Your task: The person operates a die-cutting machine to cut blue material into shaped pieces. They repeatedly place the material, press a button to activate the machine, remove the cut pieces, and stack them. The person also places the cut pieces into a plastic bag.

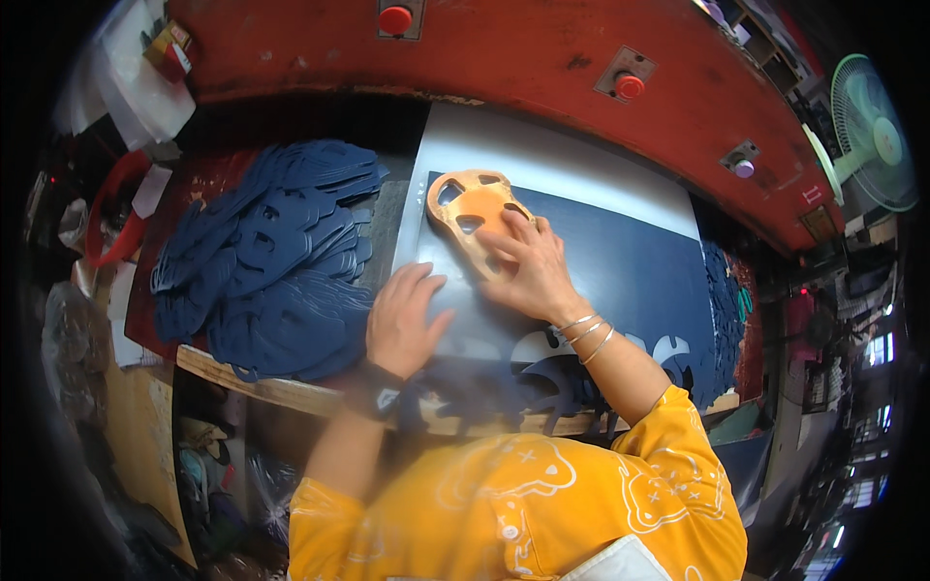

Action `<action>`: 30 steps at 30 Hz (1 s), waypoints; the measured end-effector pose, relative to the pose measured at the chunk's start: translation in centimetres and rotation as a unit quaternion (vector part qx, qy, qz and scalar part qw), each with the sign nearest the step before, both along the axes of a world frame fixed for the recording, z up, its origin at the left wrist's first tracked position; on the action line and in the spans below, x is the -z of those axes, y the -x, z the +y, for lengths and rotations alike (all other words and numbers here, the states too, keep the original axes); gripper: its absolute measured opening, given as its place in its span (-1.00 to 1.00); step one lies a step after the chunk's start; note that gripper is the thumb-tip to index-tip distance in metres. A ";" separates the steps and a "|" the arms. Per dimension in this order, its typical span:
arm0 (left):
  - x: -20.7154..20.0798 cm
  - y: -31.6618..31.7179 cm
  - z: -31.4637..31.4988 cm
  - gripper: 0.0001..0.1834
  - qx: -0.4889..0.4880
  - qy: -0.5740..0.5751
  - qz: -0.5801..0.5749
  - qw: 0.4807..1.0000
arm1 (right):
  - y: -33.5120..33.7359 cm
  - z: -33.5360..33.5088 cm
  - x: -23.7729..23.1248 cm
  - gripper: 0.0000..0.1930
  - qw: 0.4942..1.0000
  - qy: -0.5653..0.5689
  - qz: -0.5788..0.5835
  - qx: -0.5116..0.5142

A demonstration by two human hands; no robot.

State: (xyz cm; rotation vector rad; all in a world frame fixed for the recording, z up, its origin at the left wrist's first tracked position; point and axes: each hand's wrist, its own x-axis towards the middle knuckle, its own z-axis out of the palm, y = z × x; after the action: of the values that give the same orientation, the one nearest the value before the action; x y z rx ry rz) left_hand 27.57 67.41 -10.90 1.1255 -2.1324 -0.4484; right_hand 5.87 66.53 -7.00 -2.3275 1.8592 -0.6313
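Many dark blue cut pieces (266, 257) lie in an overlapping heap at the left of the frame, probably set aside there to leave the middle free; they cover one another too much to count, and the heap's underside is hidden. Just right of it, left of centre, the left hand (399, 320) has its fingers parted and holds nothing visible. It may be steadying the near edge of the sheet, but blur hides whether the fingertips touch it.

At upper centre, the orange plate (465, 205), pierced with several openings, lies at the upper left part of the dark blue sheet (620, 261), perhaps placed near the edge to waste little material. The right hand (533, 266) reaches over its lower right side, fingers bent and slightly apart, seemingly to control its position. I cannot tell whether thumb and fingers pinch the rim or only press on top, since the hand covers that end. Glare washes out the sheet's lower left.

Lower right of centre, the sheet's near side shows curved gaps (557, 347), partly masked by the right forearm; the yellow shirt (513, 494) blocks part of the table's front edge. Further right, dark blue scraps (719, 320) crowd together, their shapes indistinct.
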 end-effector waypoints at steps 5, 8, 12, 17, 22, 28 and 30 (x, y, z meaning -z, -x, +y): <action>-0.1 0.1 -0.1 -0.59 -0.003 0.007 -0.010 1.000 | -0.6 0.1 0.4 -0.46 1.000 0.015 -0.012 0.000; -0.2 0.2 0.0 -0.58 -0.003 0.004 -0.013 1.000 | -1.1 0.3 0.2 -0.42 1.000 0.014 0.000 0.022; -0.2 0.0 0.0 -0.55 0.002 0.010 -0.022 1.000 | -0.6 0.4 -0.2 -0.38 0.999 -0.035 -0.018 0.001; -0.5 0.2 -3.4 -0.42 -0.022 -0.033 -0.015 0.999 | 6.1 1.8 -1.6 -0.25 0.963 -0.119 -0.239 -0.018; 0.2 2.0 -9.6 -0.26 -0.021 -0.116 0.012 0.993 | 10.1 6.8 -0.1 -0.27 0.975 -0.190 -0.115 0.003; 1.8 2.4 -11.6 -0.26 -0.014 -0.139 0.050 0.989 | 8.1 8.2 3.1 -0.36 0.996 -0.003 -0.086 -0.017; 1.9 2.4 -11.5 -0.25 -0.002 -0.134 0.034 0.990 | 7.7 8.2 3.2 -0.39 0.996 0.023 -0.080 -0.020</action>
State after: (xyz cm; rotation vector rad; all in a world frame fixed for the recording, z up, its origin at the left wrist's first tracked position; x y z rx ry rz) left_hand 25.21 55.86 -12.84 1.2415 -2.0529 -0.7782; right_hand -1.87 74.70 -10.20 -2.2614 1.7415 -0.8368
